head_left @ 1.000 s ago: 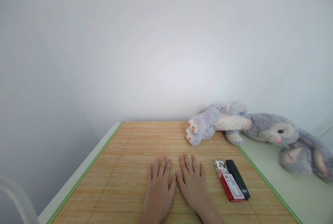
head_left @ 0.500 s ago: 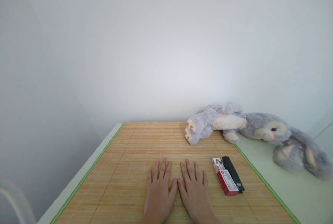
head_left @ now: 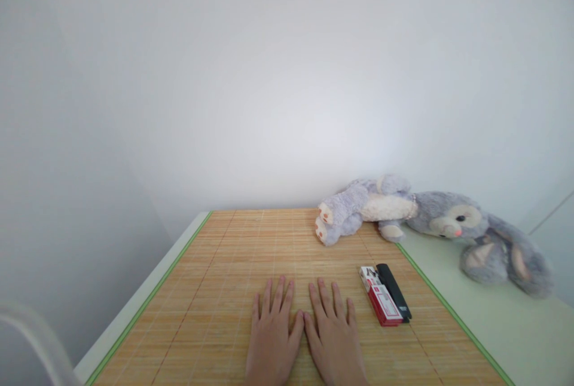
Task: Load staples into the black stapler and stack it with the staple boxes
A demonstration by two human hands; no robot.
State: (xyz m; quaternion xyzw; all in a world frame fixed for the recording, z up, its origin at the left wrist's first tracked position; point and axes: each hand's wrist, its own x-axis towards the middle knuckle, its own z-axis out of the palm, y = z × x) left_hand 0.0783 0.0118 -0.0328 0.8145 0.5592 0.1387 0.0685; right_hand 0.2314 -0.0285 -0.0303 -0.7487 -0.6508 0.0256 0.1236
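Note:
My left hand [head_left: 272, 338] lies flat on the bamboo mat [head_left: 215, 290], its fingers spread and pointing forward. Beside it my right hand [head_left: 334, 338] rests the same way, palm down and holding nothing. The two thumb tips meet or nearly meet. To the right of my right hand lies a small red and white box [head_left: 381, 299], with a black stapler [head_left: 394, 291] lengthwise against its right side.
A grey plush rabbit [head_left: 390, 208] lies on its side along the back right, partly off the mat. Green edging [head_left: 448, 308] borders the mat on a pale table [head_left: 506, 320]. A white wall [head_left: 269, 87] stands behind. A pale curved bar [head_left: 36, 332] shows at lower left.
The view has shifted slightly, so the box, stapler and plush rabbit appear a little further left and higher. Both hands stay flat on the mat.

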